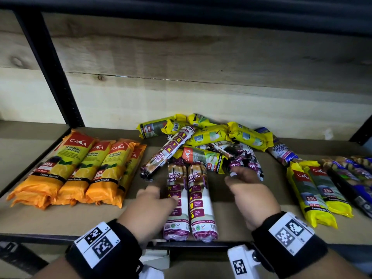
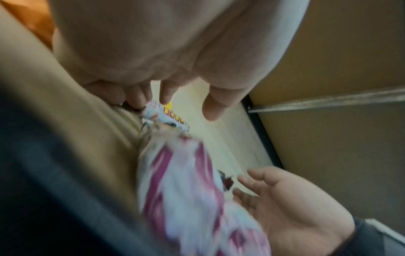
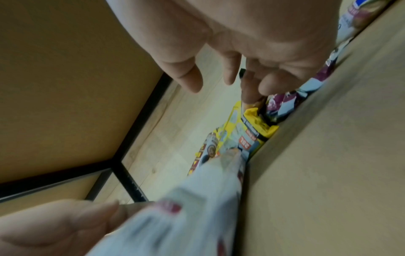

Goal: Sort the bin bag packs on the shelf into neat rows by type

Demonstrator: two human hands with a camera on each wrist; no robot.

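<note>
Two white-and-purple "Draw String Bag" packs [image 1: 176, 178] [image 1: 200, 200] lie side by side at the front middle of the shelf [image 1: 141, 218]. My left hand [image 1: 159, 195] rests with relaxed fingers against the left pack's side; the left wrist view shows this hand [image 2: 175, 97] with fingers spread above the blurred pack [image 2: 181, 181]. My right hand [image 1: 237, 178] reaches into the mixed pile, its fingertips touching a crumpled purple pack [image 1: 244, 162]. In the right wrist view that hand [image 3: 221, 83] is spread, thumb apart, holding nothing. A third draw string pack [image 1: 167, 154] lies slanted on the pile.
Orange lemon-scented packs [image 1: 76, 170] stand in a row at the left. Yellow 25L packs [image 1: 314, 190] lie at the right, blue packs [image 1: 352, 174] beyond them. More yellow packs [image 1: 247, 135] are heaped at the back. A black upright [image 1: 50, 67] bounds the left side.
</note>
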